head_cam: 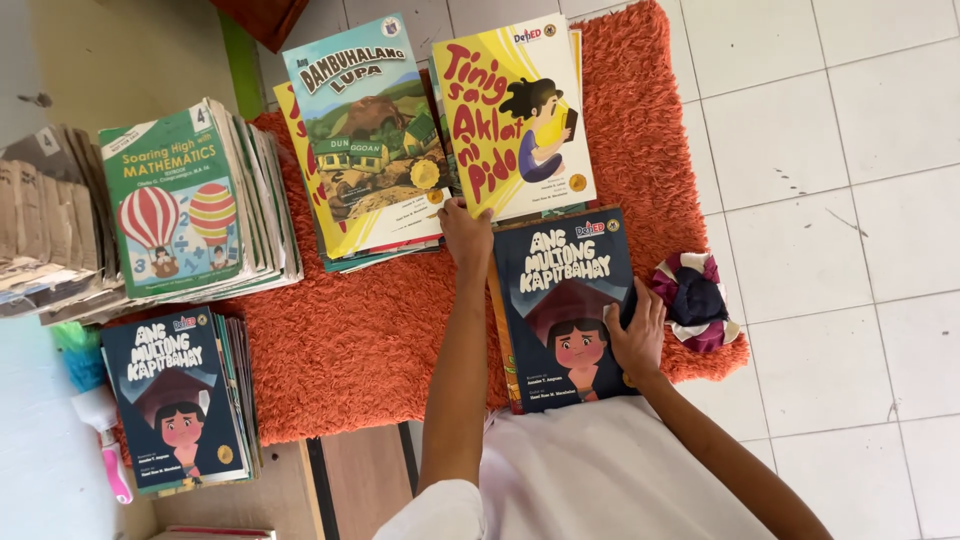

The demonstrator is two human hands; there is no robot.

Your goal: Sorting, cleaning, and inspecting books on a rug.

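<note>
My left hand (465, 234) reaches forward and grips the near edge of a yellow picture book (515, 110) that lies on an orange rug (350, 340). My right hand (637, 337) lies flat on the right edge of a dark blue picture book (560, 300) with a cartoon child on its cover, just in front of me. Left of the yellow book lies a light blue and green book (365, 130) showing a house and hills, on top of a small stack.
A stack of green maths workbooks (190, 200) lies at the left, with brown paper-covered books (45, 230) beyond it. A second pile of dark blue books (175, 400) sits near left. A striped cloth bundle (695, 300) rests at the rug's right edge. White floor tiles (850, 200) lie right.
</note>
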